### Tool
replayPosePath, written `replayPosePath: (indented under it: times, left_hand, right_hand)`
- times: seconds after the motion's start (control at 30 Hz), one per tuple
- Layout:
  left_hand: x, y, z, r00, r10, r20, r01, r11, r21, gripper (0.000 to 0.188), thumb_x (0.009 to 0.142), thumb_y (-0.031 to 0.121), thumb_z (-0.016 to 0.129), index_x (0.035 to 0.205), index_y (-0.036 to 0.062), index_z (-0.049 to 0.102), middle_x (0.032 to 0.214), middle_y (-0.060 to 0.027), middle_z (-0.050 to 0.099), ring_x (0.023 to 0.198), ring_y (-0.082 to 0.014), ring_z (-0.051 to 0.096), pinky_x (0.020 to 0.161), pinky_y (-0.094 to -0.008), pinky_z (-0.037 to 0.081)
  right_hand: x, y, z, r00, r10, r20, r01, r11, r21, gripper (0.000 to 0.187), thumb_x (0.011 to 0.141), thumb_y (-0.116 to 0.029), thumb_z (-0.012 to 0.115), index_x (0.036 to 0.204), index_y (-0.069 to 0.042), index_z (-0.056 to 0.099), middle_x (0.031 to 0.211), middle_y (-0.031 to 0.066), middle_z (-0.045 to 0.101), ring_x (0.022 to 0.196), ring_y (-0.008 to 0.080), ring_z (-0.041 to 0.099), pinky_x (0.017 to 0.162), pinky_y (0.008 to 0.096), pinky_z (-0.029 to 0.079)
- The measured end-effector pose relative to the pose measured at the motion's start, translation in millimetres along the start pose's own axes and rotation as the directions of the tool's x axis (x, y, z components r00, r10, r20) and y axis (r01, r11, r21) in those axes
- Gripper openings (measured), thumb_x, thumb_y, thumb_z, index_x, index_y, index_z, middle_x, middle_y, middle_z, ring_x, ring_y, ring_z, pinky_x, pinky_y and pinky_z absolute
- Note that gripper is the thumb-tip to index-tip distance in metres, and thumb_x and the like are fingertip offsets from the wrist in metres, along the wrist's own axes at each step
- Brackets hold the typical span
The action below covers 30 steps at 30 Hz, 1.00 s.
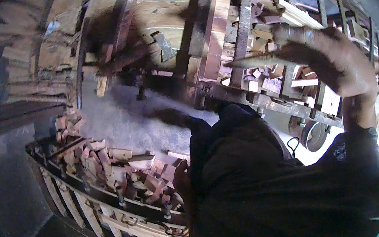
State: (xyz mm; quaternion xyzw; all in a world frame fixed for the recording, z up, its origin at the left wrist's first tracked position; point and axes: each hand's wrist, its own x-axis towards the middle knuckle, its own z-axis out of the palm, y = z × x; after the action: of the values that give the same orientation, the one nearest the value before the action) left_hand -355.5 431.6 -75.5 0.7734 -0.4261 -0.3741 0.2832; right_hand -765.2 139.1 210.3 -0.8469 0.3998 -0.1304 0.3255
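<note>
My right hand point(340, 64) reaches in from the right over a slatted frame point(243, 5) packed with wood offcuts point(265, 33). Its fingers are stretched apart and slightly blurred, and nothing shows between them. Beneath it lie pale and reddish blocks and a few long light strips point(296, 13). Close to my body, my left hand point(181, 174) shows only in part, beside a railed rack point(101, 215) heaped with wood blocks point(108, 167). Its fingers are mostly hidden, so whether it holds anything cannot be made out.
Wide wooden boards point(167, 4) lie at the top behind dark metal bars. A grey floor point(123, 118) runs between the two racks. A round metal ring point(314, 136) sits under the right frame. A dark blurred shape point(123, 35) covers part of the upper left.
</note>
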Motion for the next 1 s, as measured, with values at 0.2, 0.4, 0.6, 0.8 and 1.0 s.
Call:
replayPosePath:
  times: [0.2, 0.4, 0.6, 0.8, 1.0]
  left_hand:
    - [163.4, 44.1, -40.7, 0.874, 0.296, 0.386, -0.414, 0.869, 0.270, 0.028, 0.090, 0.012, 0.064, 0.116, 0.0027, 0.067, 0.115, -0.0189, 0.068, 0.106, -0.0362, 0.065, 0.095, -0.0435, 0.051]
    - [306.3, 84.8, -77.0, 0.754, 0.469, 0.460, -0.613, 0.755, 0.234, 0.021, 0.091, 0.008, 0.063, 0.110, 0.0006, 0.069, 0.108, -0.0188, 0.070, 0.102, -0.0362, 0.066, 0.092, -0.0422, 0.052]
    - [351.7, 153.8, -31.0, 0.577, 0.668, 0.470, -0.742, 0.669, -0.040, 0.018, 0.093, 0.002, 0.061, 0.108, -0.0020, 0.069, 0.101, -0.0178, 0.071, 0.095, -0.0327, 0.069, 0.086, -0.0379, 0.054]
    - [311.0, 164.0, 9.4, 0.644, 0.513, 0.568, -0.537, 0.832, -0.142, 0.023, 0.097, 0.009, 0.062, 0.114, -0.0052, 0.067, 0.108, -0.0126, 0.072, 0.101, -0.0179, 0.068, 0.092, -0.0315, 0.051]
    - [273.4, 146.2, 9.0, 0.604, 0.581, 0.546, -0.623, 0.771, -0.131, 0.015, 0.094, 0.005, 0.062, 0.105, -0.0017, 0.069, 0.097, -0.0176, 0.071, 0.091, -0.0329, 0.069, 0.082, -0.0372, 0.055]
  right_hand:
    - [27.3, -8.1, 64.7, 0.926, 0.370, 0.076, -0.335, 0.896, -0.292, 0.079, 0.066, -0.017, 0.083, 0.140, -0.020, 0.057, 0.122, 0.0135, 0.067, 0.108, 0.0368, 0.064, 0.100, 0.0478, 0.048]
    - [47.9, -12.7, 114.2, 0.930, 0.360, 0.074, -0.340, 0.919, -0.200, 0.073, 0.068, 0.001, 0.070, 0.138, -0.014, 0.056, 0.106, 0.0181, 0.068, 0.084, 0.0315, 0.067, 0.082, 0.0451, 0.055]
    - [75.7, -19.3, 144.2, 0.974, 0.178, -0.142, -0.200, 0.968, -0.152, 0.079, 0.069, 0.006, 0.065, 0.143, -0.016, 0.050, 0.119, 0.0220, 0.066, 0.087, 0.0327, 0.071, 0.069, 0.0428, 0.060]
    - [45.2, -13.4, 133.1, 0.947, 0.313, -0.074, -0.315, 0.949, -0.027, 0.100, 0.049, -0.012, 0.085, 0.142, -0.012, 0.050, 0.128, 0.0208, 0.063, 0.109, 0.0409, 0.065, 0.098, 0.0472, 0.053]
    - [31.0, -5.6, 129.3, 0.927, 0.333, -0.170, -0.344, 0.938, -0.036, 0.072, 0.061, 0.005, 0.071, 0.131, -0.003, 0.058, 0.114, 0.0241, 0.068, 0.095, 0.0384, 0.070, 0.083, 0.0440, 0.059]
